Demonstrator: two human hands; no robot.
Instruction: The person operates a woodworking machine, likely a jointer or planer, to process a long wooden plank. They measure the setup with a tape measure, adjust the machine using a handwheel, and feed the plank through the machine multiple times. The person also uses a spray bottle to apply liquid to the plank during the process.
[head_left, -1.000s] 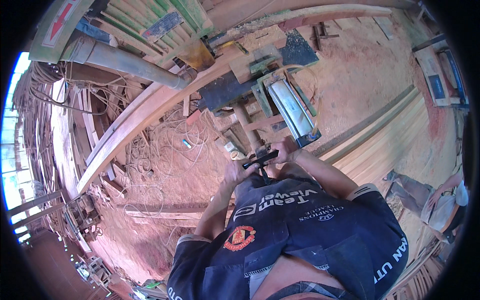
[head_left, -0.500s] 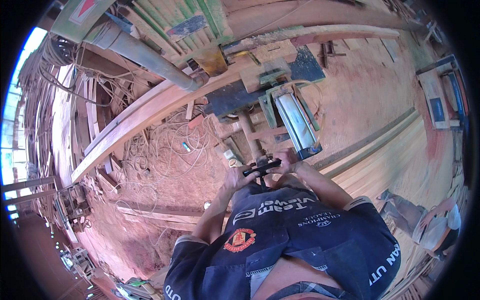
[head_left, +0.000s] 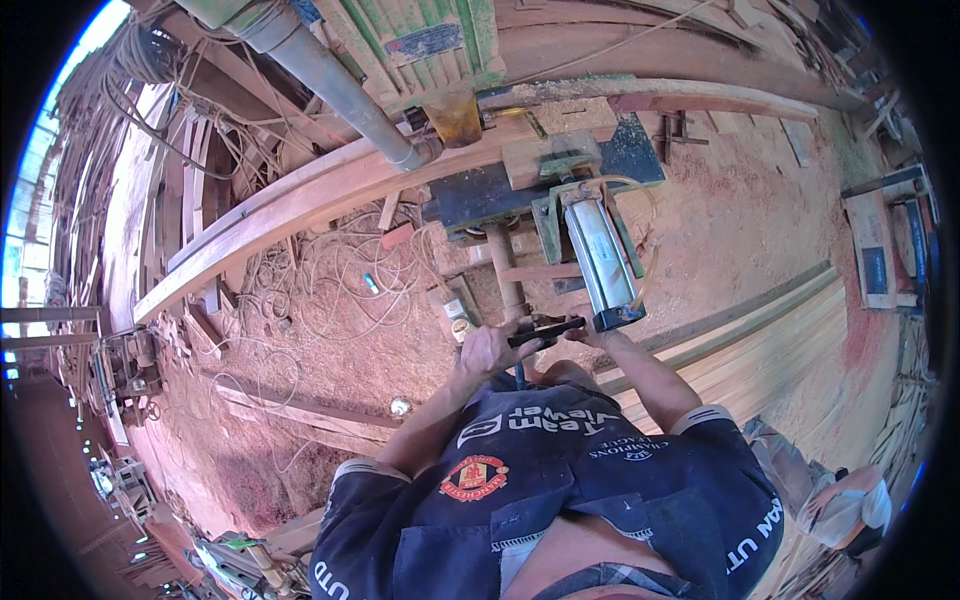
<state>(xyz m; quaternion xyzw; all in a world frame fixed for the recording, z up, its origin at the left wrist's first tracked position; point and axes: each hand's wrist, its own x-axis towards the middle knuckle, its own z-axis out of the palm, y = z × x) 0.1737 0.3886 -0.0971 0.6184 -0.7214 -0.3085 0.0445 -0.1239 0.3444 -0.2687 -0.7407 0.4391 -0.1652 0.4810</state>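
In front of my waist is a black bar-shaped handle (head_left: 548,332), at the near end of a brownish metal shaft (head_left: 507,275) that runs out from the machine. My left hand (head_left: 484,352) is closed around the handle's left end. At its right end, my right hand (head_left: 592,334) is closed with the fingertips partly hidden, just beneath a silver air cylinder (head_left: 598,255). This cylinder is mounted beside a dark metal table (head_left: 480,200), with a wooden block (head_left: 548,155) near its top. A clear hose curves along the cylinder's right side.
A long curved timber (head_left: 270,215) crosses behind the dark table. Above it stands a green ribbed motor (head_left: 415,50) with a grey pipe (head_left: 325,75). Loose hoses (head_left: 340,310) lie on the dusty floor at left. Stacked boards (head_left: 740,345) lie at right; another person (head_left: 835,505) is at lower right.
The black handle now sits at a different tilt, and my right hand has shifted toward its end, closer under the cylinder. The whole view has shifted slightly.
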